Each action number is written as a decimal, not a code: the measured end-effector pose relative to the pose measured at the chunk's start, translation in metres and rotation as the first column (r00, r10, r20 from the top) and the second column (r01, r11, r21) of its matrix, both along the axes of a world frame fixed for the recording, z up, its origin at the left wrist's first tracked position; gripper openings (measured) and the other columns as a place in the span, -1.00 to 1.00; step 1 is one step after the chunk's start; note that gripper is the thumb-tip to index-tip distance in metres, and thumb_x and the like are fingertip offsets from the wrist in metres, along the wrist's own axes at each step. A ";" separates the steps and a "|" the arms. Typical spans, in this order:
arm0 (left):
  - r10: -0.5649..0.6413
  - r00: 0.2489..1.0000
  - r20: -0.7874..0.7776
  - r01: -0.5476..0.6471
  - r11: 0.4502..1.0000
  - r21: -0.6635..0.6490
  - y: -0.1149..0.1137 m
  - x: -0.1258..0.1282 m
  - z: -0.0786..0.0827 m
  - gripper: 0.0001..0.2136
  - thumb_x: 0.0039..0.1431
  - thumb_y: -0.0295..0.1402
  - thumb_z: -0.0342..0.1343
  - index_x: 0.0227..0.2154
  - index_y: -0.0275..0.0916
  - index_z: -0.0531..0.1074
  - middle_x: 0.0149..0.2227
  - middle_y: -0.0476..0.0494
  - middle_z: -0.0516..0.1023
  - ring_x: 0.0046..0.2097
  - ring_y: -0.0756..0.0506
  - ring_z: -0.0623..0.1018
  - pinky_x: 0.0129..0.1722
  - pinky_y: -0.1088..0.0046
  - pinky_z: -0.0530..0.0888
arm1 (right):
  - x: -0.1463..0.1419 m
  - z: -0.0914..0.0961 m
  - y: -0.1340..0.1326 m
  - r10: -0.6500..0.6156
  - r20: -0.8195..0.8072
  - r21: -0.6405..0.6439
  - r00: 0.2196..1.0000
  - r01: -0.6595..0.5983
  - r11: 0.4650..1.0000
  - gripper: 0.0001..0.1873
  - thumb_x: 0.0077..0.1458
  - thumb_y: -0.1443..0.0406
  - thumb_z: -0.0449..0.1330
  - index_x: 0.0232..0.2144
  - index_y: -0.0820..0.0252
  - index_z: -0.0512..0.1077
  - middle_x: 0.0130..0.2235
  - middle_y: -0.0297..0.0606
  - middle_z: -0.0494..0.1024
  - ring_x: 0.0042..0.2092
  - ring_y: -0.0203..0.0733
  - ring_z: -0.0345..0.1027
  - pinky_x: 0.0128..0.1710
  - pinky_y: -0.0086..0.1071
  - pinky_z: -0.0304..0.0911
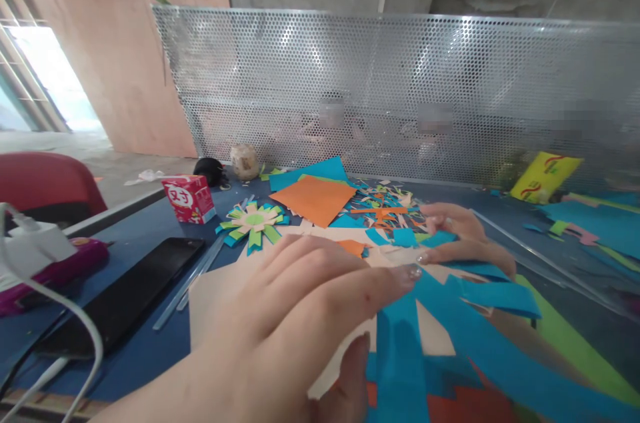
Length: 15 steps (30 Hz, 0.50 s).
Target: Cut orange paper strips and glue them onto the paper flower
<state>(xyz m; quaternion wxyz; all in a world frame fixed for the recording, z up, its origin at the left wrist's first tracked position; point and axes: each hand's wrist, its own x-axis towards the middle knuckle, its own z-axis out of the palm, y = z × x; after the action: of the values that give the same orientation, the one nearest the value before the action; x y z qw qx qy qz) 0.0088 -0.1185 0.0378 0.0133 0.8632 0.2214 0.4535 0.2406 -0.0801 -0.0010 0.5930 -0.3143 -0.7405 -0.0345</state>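
Note:
My left hand [305,303] lies flat, fingers stretched out, on a beige sheet of paper [220,293] beside blue paper strips [400,356] fanned out in front of me. My right hand [463,236] rests further back with its fingers curled over the ends of the blue strips [480,290], pressing them down on the paper. A finished paper flower [254,222] in green, beige and blue lies to the left on the blue table [145,350].
An orange sheet [315,200] on blue paper and several paper scraps [385,203] lie behind. A black phone [125,300], clear sticks [193,280], a red carton [190,198], white charger with cable [35,250] sit left. A perforated metal screen [400,90] stands behind; yellow packet [545,176] right.

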 end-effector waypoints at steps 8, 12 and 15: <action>-0.012 0.998 -0.064 0.015 0.999 0.048 0.007 0.005 0.003 -0.62 -0.10 -0.61 0.03 -0.16 -0.23 0.28 -0.36 -0.04 0.49 -0.25 0.00 0.46 -0.22 0.46 0.47 | -0.002 0.001 -0.004 0.004 0.007 -0.013 1.000 -0.004 1.000 -0.83 -0.01 0.15 0.12 -0.53 -0.01 0.48 -0.12 -0.29 0.40 -0.18 -0.14 0.28 -0.20 -0.21 0.23; 0.017 0.995 -0.099 -0.009 0.997 0.080 0.008 0.004 0.001 -0.62 -0.04 -0.56 0.03 -0.11 -0.17 0.28 -0.37 -0.02 0.50 -0.23 -0.01 0.46 -0.22 0.42 0.46 | -0.003 0.003 -0.003 -0.011 0.033 0.039 0.999 0.010 0.999 -0.81 0.01 0.18 0.11 -0.53 0.01 0.48 -0.13 -0.29 0.40 -0.17 -0.16 0.29 -0.21 -0.24 0.25; 0.042 0.989 -0.145 -0.023 0.991 0.129 0.010 0.002 -0.002 -0.65 0.02 -0.50 0.02 -0.08 -0.15 0.28 -0.39 -0.03 0.50 -0.24 -0.03 0.46 -0.25 0.40 0.45 | -0.002 0.003 -0.002 -0.020 0.055 0.056 0.998 0.017 0.998 -0.80 0.01 0.16 0.10 -0.51 0.01 0.49 -0.13 -0.28 0.39 -0.14 -0.14 0.28 -0.20 -0.21 0.23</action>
<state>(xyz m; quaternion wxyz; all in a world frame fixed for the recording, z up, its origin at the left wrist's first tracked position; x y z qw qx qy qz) 0.0107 -0.1090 0.0360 -0.0652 0.8898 0.2065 0.4016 0.2383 -0.0824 0.0021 0.5806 -0.3032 -0.7525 -0.0692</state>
